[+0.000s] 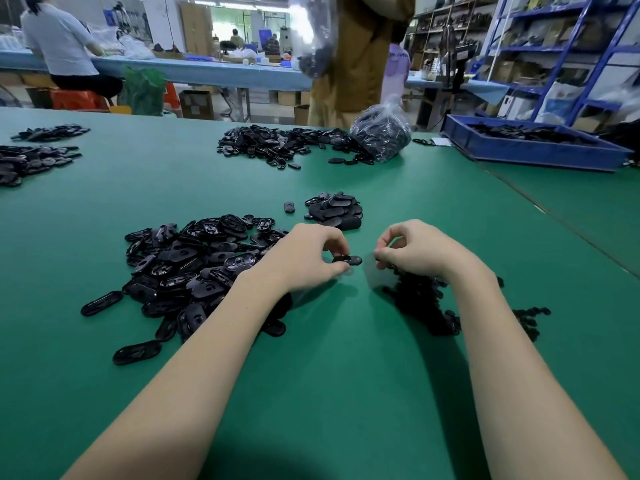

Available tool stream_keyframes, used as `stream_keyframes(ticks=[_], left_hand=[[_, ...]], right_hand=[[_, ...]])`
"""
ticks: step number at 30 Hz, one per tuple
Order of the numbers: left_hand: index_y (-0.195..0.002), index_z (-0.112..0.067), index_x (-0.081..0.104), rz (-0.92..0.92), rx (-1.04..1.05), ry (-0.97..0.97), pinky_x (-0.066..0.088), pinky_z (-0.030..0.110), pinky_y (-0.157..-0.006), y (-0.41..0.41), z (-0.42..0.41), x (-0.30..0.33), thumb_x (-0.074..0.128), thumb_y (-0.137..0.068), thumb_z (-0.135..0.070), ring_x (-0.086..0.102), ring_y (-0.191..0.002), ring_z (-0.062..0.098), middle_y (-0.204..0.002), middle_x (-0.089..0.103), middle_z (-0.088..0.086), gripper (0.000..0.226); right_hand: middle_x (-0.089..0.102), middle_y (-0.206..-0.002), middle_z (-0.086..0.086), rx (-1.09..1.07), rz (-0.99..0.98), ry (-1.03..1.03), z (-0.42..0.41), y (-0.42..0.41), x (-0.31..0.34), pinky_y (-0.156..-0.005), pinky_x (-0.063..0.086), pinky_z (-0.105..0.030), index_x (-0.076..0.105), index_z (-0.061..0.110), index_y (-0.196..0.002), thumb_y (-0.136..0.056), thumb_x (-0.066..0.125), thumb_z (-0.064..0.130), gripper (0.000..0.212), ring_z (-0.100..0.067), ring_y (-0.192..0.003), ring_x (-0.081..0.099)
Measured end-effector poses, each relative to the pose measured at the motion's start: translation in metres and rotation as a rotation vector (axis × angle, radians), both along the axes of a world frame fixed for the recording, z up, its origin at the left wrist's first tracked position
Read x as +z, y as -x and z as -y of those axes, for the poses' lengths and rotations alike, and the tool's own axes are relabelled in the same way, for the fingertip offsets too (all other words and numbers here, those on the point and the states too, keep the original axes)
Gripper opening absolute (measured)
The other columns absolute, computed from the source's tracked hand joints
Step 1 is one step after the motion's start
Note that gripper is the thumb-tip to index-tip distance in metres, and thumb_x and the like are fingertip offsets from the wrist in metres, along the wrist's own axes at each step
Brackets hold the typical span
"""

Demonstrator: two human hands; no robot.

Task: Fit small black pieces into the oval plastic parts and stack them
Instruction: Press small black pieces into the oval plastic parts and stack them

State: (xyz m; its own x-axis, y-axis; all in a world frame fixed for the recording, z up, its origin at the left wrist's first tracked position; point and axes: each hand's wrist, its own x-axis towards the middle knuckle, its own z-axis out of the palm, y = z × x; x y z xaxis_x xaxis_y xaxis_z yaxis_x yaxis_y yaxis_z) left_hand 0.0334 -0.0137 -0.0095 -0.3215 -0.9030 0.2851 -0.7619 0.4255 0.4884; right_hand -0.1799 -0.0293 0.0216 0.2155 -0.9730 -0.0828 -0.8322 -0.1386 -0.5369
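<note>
Though pinched, oval part (347, 260) beyond left grip (308, 256).

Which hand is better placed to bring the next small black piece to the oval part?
Right, probably. The right hand is over the heap of small black pieces, fingers curled as if pinching one, though that is too small to confirm. The left hand is occupied, pinching the oval part.

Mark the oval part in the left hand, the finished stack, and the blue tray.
oval part (349, 260), head view, on its exposed right end.
finished stack (335, 211), head view, on the top of the pile.
blue tray (533, 154), head view, on its front wall.
</note>
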Motion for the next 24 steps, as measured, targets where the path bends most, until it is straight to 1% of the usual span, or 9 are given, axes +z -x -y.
stream_keyframes(ticks=[2, 4, 6, 7, 9, 11, 16, 19, 24], left_hand=[[-0.096, -0.026, 0.073, 0.004, 0.001, -0.007, 0.051, 0.034, -0.093, 0.000, -0.001, 0.000, 0.078, -0.083, -0.035, 0.064, -0.097, 0.007, -0.094, 0.071, -0.016, 0.017], [-0.096, -0.027, 0.073, 0.000, 0.007, -0.014, 0.051, 0.034, -0.092, -0.001, -0.001, 0.000, 0.078, -0.083, -0.034, 0.064, -0.097, 0.007, -0.094, 0.071, -0.016, 0.016], [-0.096, -0.027, 0.072, -0.003, 0.013, -0.022, 0.051, 0.035, -0.092, -0.001, -0.002, 0.001, 0.077, -0.083, -0.034, 0.064, -0.098, 0.008, -0.094, 0.071, -0.016, 0.015], [-0.097, -0.028, 0.072, -0.001, 0.014, -0.023, 0.051, 0.036, -0.092, -0.001, -0.002, 0.001, 0.077, -0.084, -0.033, 0.064, -0.098, 0.009, -0.094, 0.071, -0.016, 0.015], [-0.097, -0.028, 0.072, 0.001, 0.017, -0.027, 0.051, 0.036, -0.092, -0.002, -0.002, 0.002, 0.076, -0.084, -0.033, 0.064, -0.098, 0.009, -0.094, 0.070, -0.016, 0.015], [-0.096, -0.029, 0.071, -0.008, 0.024, -0.028, 0.051, 0.036, -0.092, -0.002, -0.002, 0.002, 0.076, -0.083, -0.033, 0.064, -0.098, 0.008, -0.093, 0.069, -0.018, 0.015], [-0.096, -0.031, 0.070, -0.005, 0.039, -0.027, 0.052, 0.036, -0.091, -0.001, -0.002, 0.003, 0.075, -0.082, -0.036, 0.063, -0.097, 0.007, -0.091, 0.069, -0.020, 0.015], [-0.095, -0.031, 0.070, -0.007, 0.041, -0.019, 0.052, 0.035, -0.090, -0.001, -0.003, 0.003, 0.076, -0.082, -0.036, 0.063, -0.094, 0.005, -0.089, 0.068, -0.021, 0.015], [-0.093, -0.031, 0.067, -0.003, 0.050, 0.002, 0.052, 0.037, -0.088, -0.002, -0.004, 0.004, 0.076, -0.080, -0.034, 0.062, -0.095, 0.006, -0.086, 0.066, -0.021, 0.017]], right_hand=[[0.076, -0.075, 0.018, -0.004, 0.053, 0.056, 0.000, -0.002, -0.001, -0.065, 0.046, -0.020, 0.069, 0.027, -0.086, -0.092, 0.068, 0.030, 0.007, -0.009, -0.082, 0.067], [0.075, -0.079, 0.013, 0.000, 0.131, 0.095, 0.000, -0.004, -0.002, -0.057, 0.045, -0.015, 0.070, 0.028, -0.085, -0.090, 0.072, 0.027, 0.005, -0.007, -0.071, 0.064], [0.072, -0.081, 0.014, 0.024, 0.194, 0.133, -0.001, -0.007, -0.002, -0.052, 0.042, -0.008, 0.071, 0.030, -0.081, -0.087, 0.076, 0.024, 0.009, 0.002, -0.059, 0.057], [0.071, -0.082, 0.016, 0.037, 0.205, 0.150, -0.001, -0.008, -0.002, -0.053, 0.042, -0.008, 0.072, 0.031, -0.080, -0.086, 0.077, 0.023, 0.010, 0.006, -0.056, 0.054], [0.071, -0.083, 0.017, 0.052, 0.204, 0.154, -0.001, -0.010, -0.003, -0.058, 0.043, -0.012, 0.074, 0.031, -0.079, -0.085, 0.077, 0.023, 0.010, 0.010, -0.057, 0.054], [0.072, -0.086, 0.016, 0.058, 0.190, 0.143, -0.001, -0.011, -0.003, -0.061, 0.042, -0.016, 0.076, 0.032, -0.080, -0.085, 0.075, 0.023, 0.011, 0.010, -0.056, 0.054], [0.074, -0.084, 0.015, 0.065, 0.183, 0.147, 0.001, -0.012, -0.005, -0.063, 0.044, -0.018, 0.076, 0.036, -0.079, -0.086, 0.074, 0.022, 0.015, 0.011, -0.059, 0.056], [0.073, -0.083, 0.017, 0.076, 0.185, 0.145, 0.001, -0.015, -0.006, -0.065, 0.047, -0.022, 0.074, 0.038, -0.082, -0.086, 0.073, 0.021, 0.018, 0.009, -0.059, 0.056], [0.074, -0.082, 0.017, 0.090, 0.159, 0.157, 0.001, -0.019, -0.008, -0.060, 0.041, -0.014, 0.075, 0.037, -0.076, -0.086, 0.073, 0.018, 0.022, 0.011, -0.059, 0.056]])
